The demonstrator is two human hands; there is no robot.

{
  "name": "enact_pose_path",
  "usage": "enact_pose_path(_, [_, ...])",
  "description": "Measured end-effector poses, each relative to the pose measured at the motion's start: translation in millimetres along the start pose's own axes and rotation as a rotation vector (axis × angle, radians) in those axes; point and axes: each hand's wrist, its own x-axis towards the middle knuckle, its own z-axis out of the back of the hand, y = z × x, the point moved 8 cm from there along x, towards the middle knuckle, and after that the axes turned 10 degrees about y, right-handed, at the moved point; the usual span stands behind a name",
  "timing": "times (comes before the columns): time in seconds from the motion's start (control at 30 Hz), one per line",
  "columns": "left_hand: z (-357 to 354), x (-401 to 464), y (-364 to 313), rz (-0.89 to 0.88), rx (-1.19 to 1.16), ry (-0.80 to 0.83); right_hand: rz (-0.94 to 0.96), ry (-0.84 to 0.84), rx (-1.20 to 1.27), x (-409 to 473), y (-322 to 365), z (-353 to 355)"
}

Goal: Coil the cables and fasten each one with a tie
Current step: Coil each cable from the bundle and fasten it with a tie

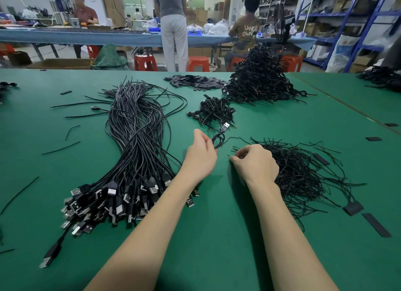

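Head view: left hand [200,155] pinches a coiled USB cable [219,139]; right hand [255,163], fingers curled, picks at the wire ties [303,171]. Coil may spring loose if the pinch slackens.

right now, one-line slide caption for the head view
Left hand holds a coiled black usb cable; right hand picks from black wire ties.

Left hand [200,155]: pinches coiled cable [219,139], plug [225,126] up.
Right hand [256,163]: fingers curled at ties [303,169].
Bundle [134,138]: left, on mat [217,236].
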Motion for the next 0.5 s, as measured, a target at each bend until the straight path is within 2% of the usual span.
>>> enact_pose_path(0.27, [-0.5,0.2,1.3,0.009,-0.016,0.015,0.056,0.04,-0.118,-2.1,7.5,0.8])
enact_pose_path(0.5, [0.7,0.4,-0.7,0.012,-0.02,0.023,0.168,0.049,0.031,-1.3,11.4,10.2])
